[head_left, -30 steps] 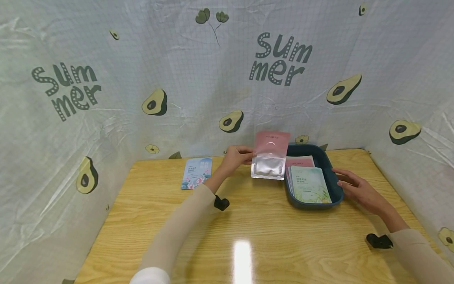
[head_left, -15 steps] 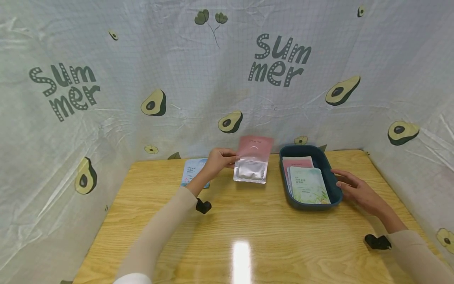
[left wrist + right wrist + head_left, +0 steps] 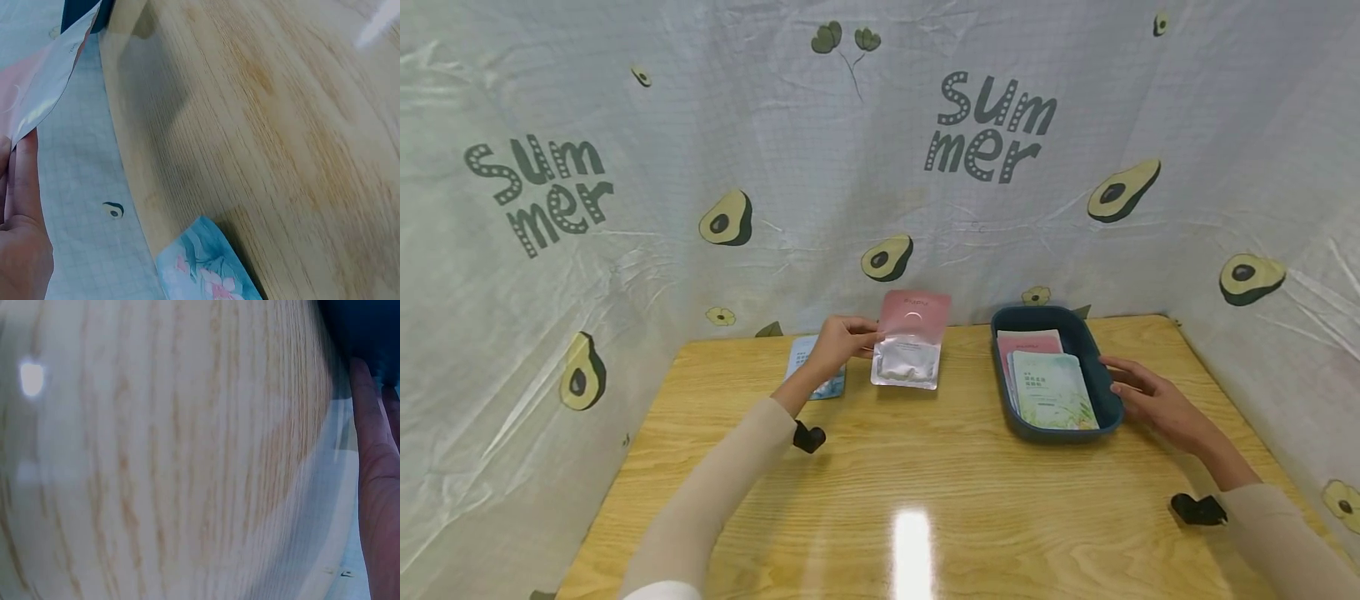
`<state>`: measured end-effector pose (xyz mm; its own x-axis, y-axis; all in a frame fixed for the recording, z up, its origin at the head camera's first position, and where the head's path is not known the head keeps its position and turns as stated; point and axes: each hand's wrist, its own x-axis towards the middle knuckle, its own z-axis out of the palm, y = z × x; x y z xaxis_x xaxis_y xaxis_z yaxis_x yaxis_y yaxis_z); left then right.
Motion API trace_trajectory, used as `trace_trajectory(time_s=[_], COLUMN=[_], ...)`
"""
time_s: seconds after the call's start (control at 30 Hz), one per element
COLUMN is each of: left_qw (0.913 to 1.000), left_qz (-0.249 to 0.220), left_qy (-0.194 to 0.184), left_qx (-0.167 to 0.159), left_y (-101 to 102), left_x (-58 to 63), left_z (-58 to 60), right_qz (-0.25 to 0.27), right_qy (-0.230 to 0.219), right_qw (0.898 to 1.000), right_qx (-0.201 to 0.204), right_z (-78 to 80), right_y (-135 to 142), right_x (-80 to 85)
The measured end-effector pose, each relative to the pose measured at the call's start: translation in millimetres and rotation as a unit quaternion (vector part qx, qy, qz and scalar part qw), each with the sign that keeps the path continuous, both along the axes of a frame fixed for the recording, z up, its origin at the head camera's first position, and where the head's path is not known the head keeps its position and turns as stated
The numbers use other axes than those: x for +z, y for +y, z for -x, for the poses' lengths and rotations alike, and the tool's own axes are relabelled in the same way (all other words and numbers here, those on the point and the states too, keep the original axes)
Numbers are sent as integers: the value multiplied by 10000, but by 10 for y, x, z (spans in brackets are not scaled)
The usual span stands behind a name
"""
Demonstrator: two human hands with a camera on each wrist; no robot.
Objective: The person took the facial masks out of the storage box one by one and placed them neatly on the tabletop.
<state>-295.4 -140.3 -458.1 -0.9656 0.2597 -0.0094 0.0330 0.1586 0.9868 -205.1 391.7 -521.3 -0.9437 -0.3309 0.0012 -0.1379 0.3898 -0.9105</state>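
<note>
My left hand (image 3: 844, 340) pinches a pink and silver face mask packet (image 3: 913, 340) by its left edge, and the packet is held up facing me near the back of the table. Behind that hand a blue floral mask packet (image 3: 805, 354) lies on the wood, partly hidden; its flowered corner (image 3: 209, 265) shows in the left wrist view. My right hand (image 3: 1157, 404) rests its fingers against the right side of a dark blue bin (image 3: 1101, 408). In the bin, a green packet (image 3: 1051, 392) leans over a pink packet (image 3: 1037, 342).
The wooden table (image 3: 985, 517) ends at a hanging cloth (image 3: 820, 167) with avocado prints, which closes in the back and both sides. A bright light reflection (image 3: 912, 550) shows near the front.
My left hand has carried the pink and silver packet leftward, away from the bin, and lower, toward the blue packet. The right hand has stayed at the bin.
</note>
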Motion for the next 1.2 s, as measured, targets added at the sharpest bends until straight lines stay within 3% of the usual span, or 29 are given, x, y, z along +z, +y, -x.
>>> trace_trajectory(time_s=[0.2, 0.67, 0.8, 0.97, 1.1, 1.2], left_qw=[9996, 9954, 9908, 9726, 9667, 9675], left_qz=[212, 852, 1224, 1971, 2158, 2140], left_qy=[-157, -67, 373, 1167, 1295, 1230], left_qx=[114, 425, 445, 392, 470, 545], left_y=[-76, -196, -208, -223, -231, -243], left_x=[-34, -138, -195, -276, -318, -338], left_z=[11, 17, 12, 23, 38, 59], right_qz=[79, 80, 114, 86, 168, 195], right_qy=[-50, 9, 18, 38, 26, 23], right_qw=[9999, 10000, 9999, 10000, 9999, 9998], right_qx=[45, -6, -3, -7, 14, 28], right_z=[-19, -39, -44, -42, -34, -21], right_y=[-25, -56, -56, -52, -44, -37], right_x=[2, 27, 29, 35, 29, 24])
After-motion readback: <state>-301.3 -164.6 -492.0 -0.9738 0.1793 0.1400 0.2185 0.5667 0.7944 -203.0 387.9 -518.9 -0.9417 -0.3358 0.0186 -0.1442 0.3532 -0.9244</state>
